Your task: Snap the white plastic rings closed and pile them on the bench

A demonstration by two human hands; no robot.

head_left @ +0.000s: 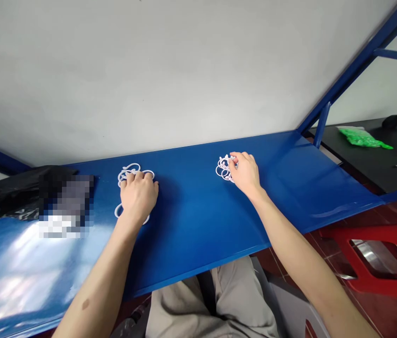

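Note:
On the left of the blue tabletop, my left hand (pixel 138 195) lies palm down over a loose pile of white rings (pixel 123 174). Its fingers curl down onto them, and the fingertips are hidden. The rings look thin and open, with small knobbed ends, like shower curtain rings. Farther right, my right hand (pixel 247 172) is at a second cluster of white rings (pixel 222 170). Its thumb and forefinger come together at the cluster's right side, pinching a ring there. The other fingers are bent, and my hand covers part of this cluster.
The blue table (pixel 187 216) meets a pale wall (pixel 170 70). A crumpled black plastic bag (pixel 11 188) lies at the left, beside a blurred patch. Blue metal braces (pixel 355 70) rise at the right. Beyond are a green bag (pixel 360 137) on a black surface and a red stool (pixel 342 263).

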